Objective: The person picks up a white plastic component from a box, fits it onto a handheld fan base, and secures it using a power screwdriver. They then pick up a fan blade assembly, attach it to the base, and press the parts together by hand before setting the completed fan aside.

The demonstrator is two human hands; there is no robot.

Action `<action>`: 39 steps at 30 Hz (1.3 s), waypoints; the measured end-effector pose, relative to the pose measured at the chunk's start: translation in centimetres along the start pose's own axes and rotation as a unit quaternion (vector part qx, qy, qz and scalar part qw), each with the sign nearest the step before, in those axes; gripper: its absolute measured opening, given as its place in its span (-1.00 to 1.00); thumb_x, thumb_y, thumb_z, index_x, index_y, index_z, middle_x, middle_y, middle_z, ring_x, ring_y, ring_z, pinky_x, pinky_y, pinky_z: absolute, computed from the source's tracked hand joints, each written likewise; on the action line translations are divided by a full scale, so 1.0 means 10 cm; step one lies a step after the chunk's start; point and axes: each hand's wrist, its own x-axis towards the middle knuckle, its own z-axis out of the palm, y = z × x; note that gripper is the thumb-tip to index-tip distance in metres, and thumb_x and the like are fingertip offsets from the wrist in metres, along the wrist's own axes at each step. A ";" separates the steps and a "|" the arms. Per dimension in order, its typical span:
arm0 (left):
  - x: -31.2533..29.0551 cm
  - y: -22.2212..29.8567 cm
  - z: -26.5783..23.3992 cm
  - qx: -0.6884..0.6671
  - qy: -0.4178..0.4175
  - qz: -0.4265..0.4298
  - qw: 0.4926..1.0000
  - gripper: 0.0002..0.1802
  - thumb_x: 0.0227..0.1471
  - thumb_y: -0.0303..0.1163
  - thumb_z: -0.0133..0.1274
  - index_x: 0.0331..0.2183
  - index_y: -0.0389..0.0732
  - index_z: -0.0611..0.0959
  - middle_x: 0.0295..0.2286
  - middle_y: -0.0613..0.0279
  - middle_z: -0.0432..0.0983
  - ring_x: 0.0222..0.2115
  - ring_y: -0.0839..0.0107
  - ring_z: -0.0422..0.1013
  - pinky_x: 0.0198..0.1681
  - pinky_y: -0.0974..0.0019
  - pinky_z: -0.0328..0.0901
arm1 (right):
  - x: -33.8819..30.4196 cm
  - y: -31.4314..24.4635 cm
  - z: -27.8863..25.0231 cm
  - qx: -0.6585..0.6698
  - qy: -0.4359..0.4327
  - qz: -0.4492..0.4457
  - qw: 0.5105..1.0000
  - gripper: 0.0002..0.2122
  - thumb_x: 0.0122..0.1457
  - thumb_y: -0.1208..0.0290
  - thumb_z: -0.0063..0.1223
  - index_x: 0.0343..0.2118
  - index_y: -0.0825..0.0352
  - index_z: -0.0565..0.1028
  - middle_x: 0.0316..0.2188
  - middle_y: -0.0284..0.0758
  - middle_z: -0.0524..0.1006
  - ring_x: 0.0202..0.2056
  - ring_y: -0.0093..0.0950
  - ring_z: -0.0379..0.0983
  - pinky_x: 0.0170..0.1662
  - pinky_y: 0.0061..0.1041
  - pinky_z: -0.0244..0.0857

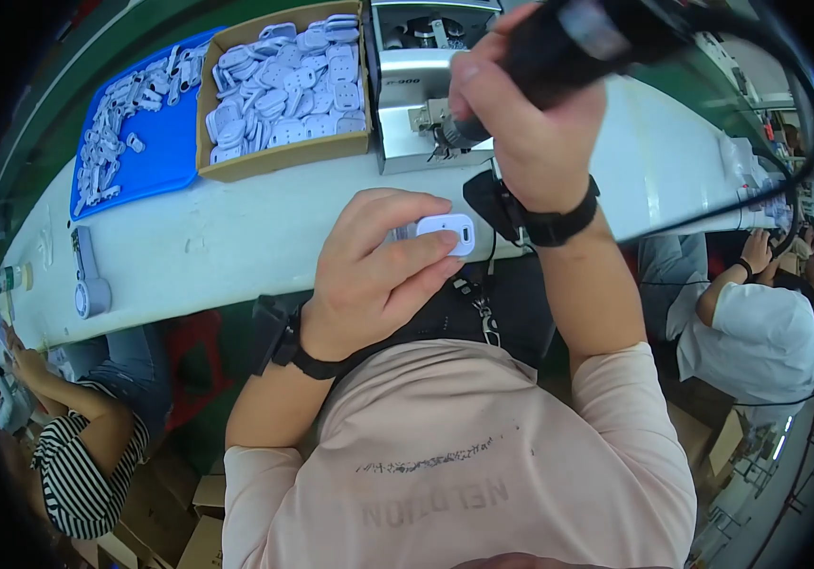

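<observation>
Casing, small, rounded, pale-lavender plastic [437,224]: pinched in left hand [374,258], near front edge of white surface [208,247]. Driver, black, cylindrical [563,57]: gripped in right hand [541,128], tip at silver box-shaped metal machine [407,95]. Step, apparently: screw pick-up; next move calls for steady tip alignment.

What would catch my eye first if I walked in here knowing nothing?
Probably the bulky black electric screwdriver at upper right, gripped by the right fingers, its tip by a silver benchtop machine. Next, the small pale casing in the left fingers, near the picture's middle. Then the open cardboard box heaped with pale plastic pieces at upper left, beside a blue tray of small parts.
</observation>
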 end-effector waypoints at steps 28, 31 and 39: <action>0.06 -0.03 0.09 -0.055 0.018 -0.052 0.997 -0.56 -0.10 -0.52 0.41 -0.10 -0.22 0.70 -0.22 0.12 0.64 -0.21 0.08 0.52 -0.14 0.15 0.40 | 0.02 -0.97 -0.10 0.055 -0.312 -0.075 0.945 -0.60 0.46 0.35 -0.17 0.33 0.12 0.20 -0.31 -0.37 0.41 -0.47 -0.53 0.36 -0.30 -0.36 0.29; 0.08 -0.05 0.06 -0.052 0.022 -0.039 0.998 -0.57 -0.09 -0.52 0.40 -0.10 -0.22 0.70 -0.22 0.13 0.65 -0.21 0.08 0.52 -0.15 0.15 0.40 | 0.06 -0.85 -0.04 0.055 -0.319 -0.095 0.941 -0.60 0.46 0.36 -0.16 0.32 0.13 0.19 -0.32 -0.36 0.41 -0.47 -0.52 0.36 -0.31 -0.35 0.30; 0.10 -0.05 0.06 -0.047 0.025 -0.039 0.998 -0.59 -0.09 -0.51 0.40 -0.12 -0.23 0.70 -0.23 0.13 0.65 -0.24 0.08 0.53 -0.17 0.15 0.40 | 0.01 -0.78 0.02 0.085 -0.272 -0.085 0.955 -0.64 0.44 0.38 -0.11 0.25 0.15 0.22 -0.37 -0.36 0.39 -0.50 -0.52 0.36 -0.34 -0.37 0.31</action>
